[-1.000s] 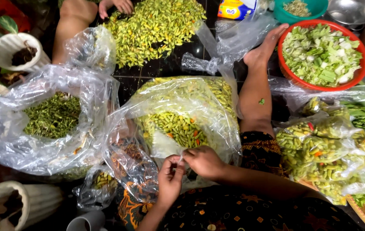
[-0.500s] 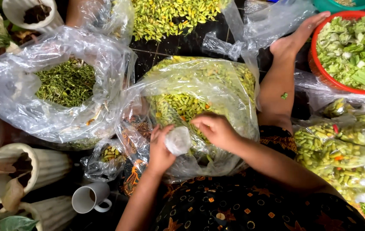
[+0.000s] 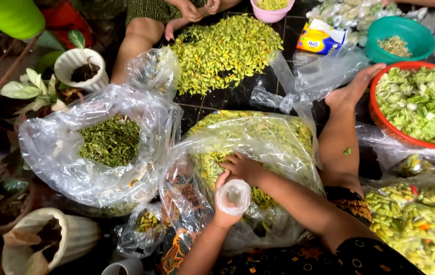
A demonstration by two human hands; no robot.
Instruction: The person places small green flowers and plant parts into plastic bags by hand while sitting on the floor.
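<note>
Clear plastic is what your left hand [image 3: 226,206] is wrapped around: a small empty bag [image 3: 234,196], its mouth held open and facing up, with the fingers curled closed about its lower part. The little bag sits just in front of your body, over the near edge of the large clear bag of yellow-green chilies [image 3: 258,153], which lies open on the dark tiled floor [image 3: 197,109].

Your right hand [image 3: 243,167] is palm down inside that large bag, fingers loosely bent and spread only a little, resting on the chilies. Whether any are pinched between the fingers cannot be told from here. The two hands are just beside each other, the right one slightly farther from you.

To the left of the large bag stands another wide clear bag holding green stems [image 3: 110,140]. Beyond both, a loose heap of chilies [image 3: 225,51] is spread on the floor, and another person's hands [image 3: 197,7] work at its far edge. To your right, your bare foot [image 3: 352,91] reaches toward a red bowl of chopped green vegetables [image 3: 421,104]. A teal bowl [image 3: 398,35] stands behind it. Small packed bags of chilies [image 3: 416,209] lie at your right side, and a white flowerpot [image 3: 80,66] stands far left.
</note>
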